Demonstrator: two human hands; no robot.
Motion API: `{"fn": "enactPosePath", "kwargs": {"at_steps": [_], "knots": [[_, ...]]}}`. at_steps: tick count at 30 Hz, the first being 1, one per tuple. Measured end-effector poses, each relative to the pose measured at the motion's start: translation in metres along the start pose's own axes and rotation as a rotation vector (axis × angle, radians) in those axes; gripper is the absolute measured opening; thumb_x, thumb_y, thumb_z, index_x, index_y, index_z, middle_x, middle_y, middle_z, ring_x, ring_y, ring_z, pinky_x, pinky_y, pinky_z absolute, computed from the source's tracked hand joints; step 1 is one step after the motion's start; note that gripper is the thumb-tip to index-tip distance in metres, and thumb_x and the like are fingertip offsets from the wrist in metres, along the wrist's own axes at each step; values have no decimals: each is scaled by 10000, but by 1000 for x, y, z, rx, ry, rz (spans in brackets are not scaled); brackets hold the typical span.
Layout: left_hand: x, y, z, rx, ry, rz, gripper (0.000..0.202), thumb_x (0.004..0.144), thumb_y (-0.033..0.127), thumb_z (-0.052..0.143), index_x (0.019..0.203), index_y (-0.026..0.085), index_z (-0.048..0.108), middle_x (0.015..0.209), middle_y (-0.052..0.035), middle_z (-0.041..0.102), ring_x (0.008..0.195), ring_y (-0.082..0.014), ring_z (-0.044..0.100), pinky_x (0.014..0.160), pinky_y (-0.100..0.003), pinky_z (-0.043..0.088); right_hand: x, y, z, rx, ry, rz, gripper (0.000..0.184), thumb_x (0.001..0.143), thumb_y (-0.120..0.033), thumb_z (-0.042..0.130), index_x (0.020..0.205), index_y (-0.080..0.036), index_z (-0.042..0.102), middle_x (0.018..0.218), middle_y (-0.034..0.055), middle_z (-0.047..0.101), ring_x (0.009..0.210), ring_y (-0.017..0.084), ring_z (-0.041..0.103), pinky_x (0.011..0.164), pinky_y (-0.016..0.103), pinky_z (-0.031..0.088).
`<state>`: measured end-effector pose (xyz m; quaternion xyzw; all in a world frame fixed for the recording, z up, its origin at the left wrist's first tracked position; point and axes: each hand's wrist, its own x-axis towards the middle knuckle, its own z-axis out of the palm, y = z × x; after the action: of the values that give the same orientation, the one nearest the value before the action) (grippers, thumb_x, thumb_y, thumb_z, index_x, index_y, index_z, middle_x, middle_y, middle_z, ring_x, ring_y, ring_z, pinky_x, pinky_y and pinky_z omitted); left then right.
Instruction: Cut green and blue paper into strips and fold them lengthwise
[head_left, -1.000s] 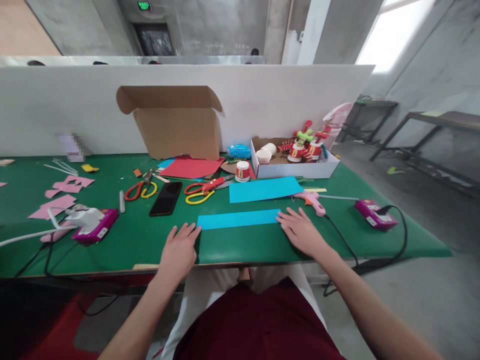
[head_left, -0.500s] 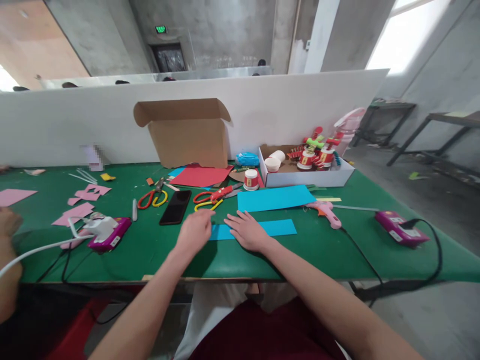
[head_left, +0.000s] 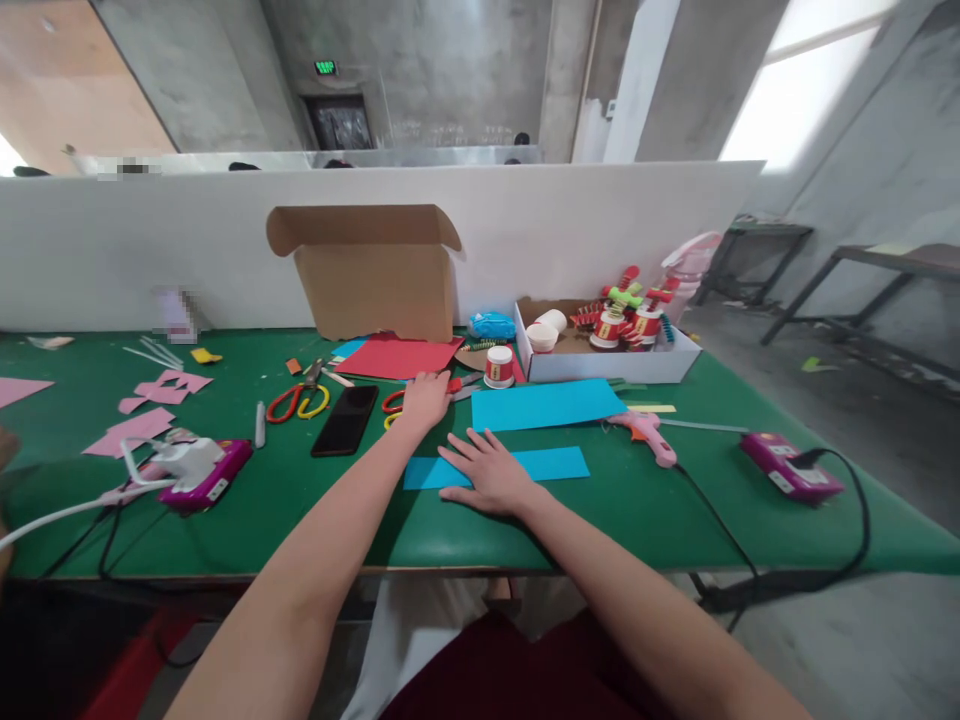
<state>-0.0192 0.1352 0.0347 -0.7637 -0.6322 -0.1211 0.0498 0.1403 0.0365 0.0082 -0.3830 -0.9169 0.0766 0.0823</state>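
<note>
The green table (head_left: 457, 545) carries everything inspected; positions are taken from the wide blue sheet (head_left: 544, 404), left and right being the worker's. An upright cardboard flap (head_left: 375, 285) stands beyond it, to the left. The white box (head_left: 637, 368), holding cups and spring figures, stands just behind it. The narrow blue strip (head_left: 555, 463) lies flat on its near side, apart from it. The right hand (head_left: 486, 475) rests palm down on that strip, fingers spread. The left hand (head_left: 425, 400), left of the sheet, covers part of the scissors (head_left: 454, 384); whether its fingers grip them, I cannot tell. The phone (head_left: 345, 420) lies farther left. One red-and-white cup (head_left: 499, 367) stands behind the sheet's left end.
</note>
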Motion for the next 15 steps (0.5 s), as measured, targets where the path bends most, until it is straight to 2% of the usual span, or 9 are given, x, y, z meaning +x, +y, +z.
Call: {"fn": "enactPosePath", "kwargs": {"at_steps": [4, 7, 9, 12, 15], "knots": [[-5, 1, 0, 48, -2, -1, 428, 879, 103, 375, 1270, 147, 545, 1165, -187, 624, 1141, -311, 526, 934, -449, 431, -1, 4, 0, -10, -31, 33, 691, 926, -636, 375, 1479, -222, 372, 1544, 86, 328, 1437, 344, 244, 1168, 565, 178], [-20, -14, -7, 87, 17, -29, 489, 864, 111, 376, 1340, 132, 483, 1187, -211, 577, 1143, -336, 503, 927, -472, 429, -7, 19, -3, -4, -28, 66, 666, 939, -615, 369, 1483, -230, 365, 1549, 88, 316, 1446, 341, 219, 1167, 573, 170], [-29, -28, -12, 84, 31, -55, 569, 825, 92, 399, 1391, 142, 427, 1174, -197, 565, 1116, -325, 512, 909, -450, 446, -14, 34, -7, -3, -27, 97, 671, 933, -623, 374, 1481, -237, 368, 1548, 84, 322, 1449, 343, 209, 1168, 578, 158], [-37, -47, -15, -91, 52, -5, 590, 810, 81, 383, 1392, 161, 425, 1139, -144, 573, 1066, -260, 540, 928, -395, 461, -22, 54, -16, -7, -9, 160, 697, 896, -648, 438, 1448, -222, 433, 1531, 95, 358, 1440, 364, 223, 1165, 592, 141], [-42, -58, -11, -313, 84, 142, 554, 828, 99, 348, 1366, 176, 455, 1193, -113, 574, 1112, -219, 532, 1005, -393, 437, -17, 57, -23, 40, 167, 204, 582, 915, -578, 468, 1338, -190, 567, 1438, 117, 497, 1376, 320, 377, 1155, 525, 240]]}}
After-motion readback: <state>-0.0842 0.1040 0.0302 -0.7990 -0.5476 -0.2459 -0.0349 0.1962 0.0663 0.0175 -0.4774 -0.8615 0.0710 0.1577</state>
